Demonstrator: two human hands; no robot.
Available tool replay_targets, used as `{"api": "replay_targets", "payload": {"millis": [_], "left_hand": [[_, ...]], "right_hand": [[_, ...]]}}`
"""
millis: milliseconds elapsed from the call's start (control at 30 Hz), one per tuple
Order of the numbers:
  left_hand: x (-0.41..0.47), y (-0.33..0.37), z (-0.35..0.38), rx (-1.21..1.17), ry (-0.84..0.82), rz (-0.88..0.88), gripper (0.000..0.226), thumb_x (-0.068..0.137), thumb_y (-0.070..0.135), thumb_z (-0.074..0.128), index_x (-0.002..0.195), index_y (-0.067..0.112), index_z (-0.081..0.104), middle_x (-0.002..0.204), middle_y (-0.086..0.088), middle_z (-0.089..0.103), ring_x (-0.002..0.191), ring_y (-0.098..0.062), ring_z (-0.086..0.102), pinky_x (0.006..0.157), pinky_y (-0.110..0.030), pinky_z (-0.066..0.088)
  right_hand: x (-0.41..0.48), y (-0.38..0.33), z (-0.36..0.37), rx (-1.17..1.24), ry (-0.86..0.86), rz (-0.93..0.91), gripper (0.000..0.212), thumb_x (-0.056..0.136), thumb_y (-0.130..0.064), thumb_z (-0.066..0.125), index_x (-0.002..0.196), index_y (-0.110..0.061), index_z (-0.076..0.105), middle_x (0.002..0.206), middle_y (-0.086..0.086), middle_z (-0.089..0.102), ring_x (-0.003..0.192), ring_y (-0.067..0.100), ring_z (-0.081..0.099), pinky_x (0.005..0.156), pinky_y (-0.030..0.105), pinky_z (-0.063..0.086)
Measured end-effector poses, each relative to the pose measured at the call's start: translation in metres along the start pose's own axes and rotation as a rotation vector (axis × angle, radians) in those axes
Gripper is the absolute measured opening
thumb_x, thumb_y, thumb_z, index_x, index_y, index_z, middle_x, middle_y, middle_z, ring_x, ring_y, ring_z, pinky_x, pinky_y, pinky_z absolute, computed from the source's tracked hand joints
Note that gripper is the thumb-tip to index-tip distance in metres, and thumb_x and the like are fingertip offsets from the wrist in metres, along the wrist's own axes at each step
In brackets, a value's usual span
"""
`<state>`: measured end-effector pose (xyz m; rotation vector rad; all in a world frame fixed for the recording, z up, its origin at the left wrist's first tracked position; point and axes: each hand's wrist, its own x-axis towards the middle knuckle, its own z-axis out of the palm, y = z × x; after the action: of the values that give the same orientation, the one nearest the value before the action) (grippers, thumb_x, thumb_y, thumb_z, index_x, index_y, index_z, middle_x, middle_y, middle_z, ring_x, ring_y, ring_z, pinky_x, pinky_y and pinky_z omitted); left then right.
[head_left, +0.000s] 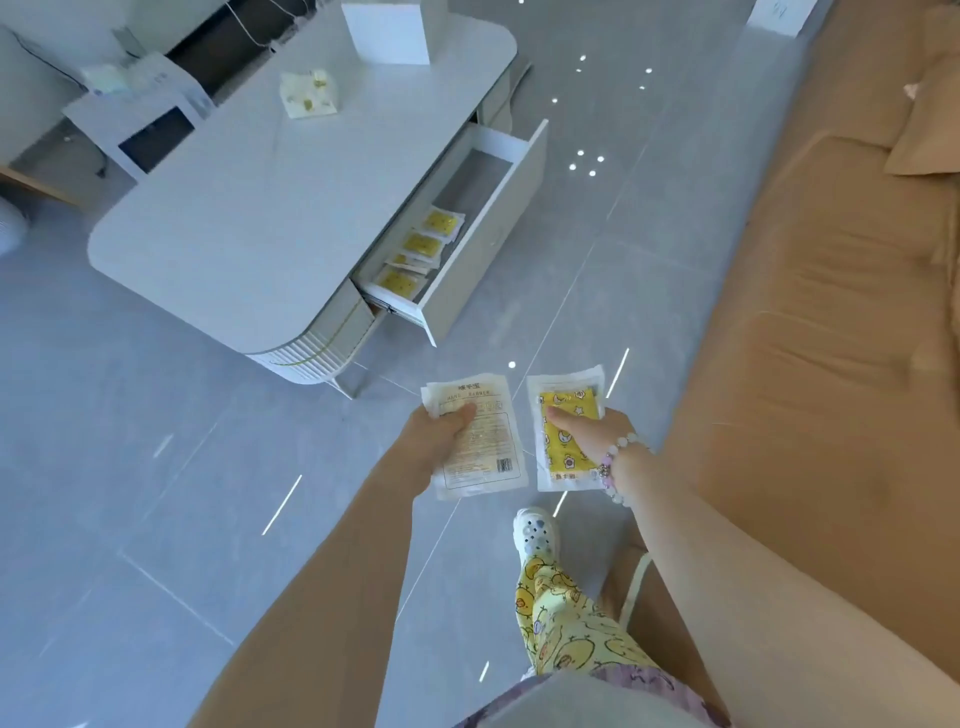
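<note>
Pinched under the thumb of the left hand was a small stack of flat white packets, its printed text side facing up, with the fingers curled beneath it. Right hand gripped one yellow packet the same way, thumb pressed on its patterned face, fingers hidden behind. Both lots were held out in the air above the floor, side by side and just apart, long edges nearly parallel. A bead bracelet circled the right wrist.

Below the hands, a white shoe stood on the grey tiles. Farther ahead and to the left, the drawer of a white table stood pulled open, and several more yellow packets lay overlapping in a row at its near end. On the tabletop sat a crumpled napkin and, at the far edge, a white box. A tan sofa ran along the right side.
</note>
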<state>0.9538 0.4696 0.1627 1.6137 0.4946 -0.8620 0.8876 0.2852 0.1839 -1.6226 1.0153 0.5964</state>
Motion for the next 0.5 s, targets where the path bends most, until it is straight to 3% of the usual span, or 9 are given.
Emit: {"api": "replay_targets", "payload": {"millis": [133, 233, 500], "left_hand": [[0.036, 0.034, -0.014, 0.022, 0.022, -0.024, 0.019, 0.090, 0.018, 0.063, 0.106, 0.009, 0.063, 0.107, -0.010, 0.068, 0.099, -0.028, 0.065, 0.089, -0.042, 0.052], [0.058, 0.057, -0.025, -0.004, 0.007, -0.030, 0.008, 0.091, 0.018, 0.062, 0.097, 0.013, 0.063, 0.101, -0.007, 0.068, 0.093, -0.025, 0.065, 0.088, -0.041, 0.053], [0.124, 0.111, -0.068, -0.029, 0.002, -0.052, 0.019, 0.092, 0.020, 0.060, 0.108, 0.011, 0.062, 0.108, -0.009, 0.068, 0.099, -0.027, 0.065, 0.090, -0.041, 0.052]], "right_hand": [[0.032, -0.049, -0.001, -0.010, -0.016, -0.016, 0.029, 0.082, -0.049, 0.064, 0.085, -0.020, 0.063, 0.082, -0.001, 0.064, 0.087, 0.026, 0.065, 0.069, 0.030, 0.051], [0.054, -0.085, 0.000, -0.019, -0.001, -0.025, 0.027, 0.082, -0.048, 0.065, 0.077, -0.022, 0.059, 0.082, 0.000, 0.063, 0.091, 0.027, 0.066, 0.075, 0.031, 0.051], [0.108, -0.170, 0.045, -0.085, -0.014, -0.018, 0.041, 0.082, -0.049, 0.065, 0.105, -0.015, 0.065, 0.101, 0.008, 0.068, 0.094, 0.027, 0.066, 0.067, 0.028, 0.050]]}}
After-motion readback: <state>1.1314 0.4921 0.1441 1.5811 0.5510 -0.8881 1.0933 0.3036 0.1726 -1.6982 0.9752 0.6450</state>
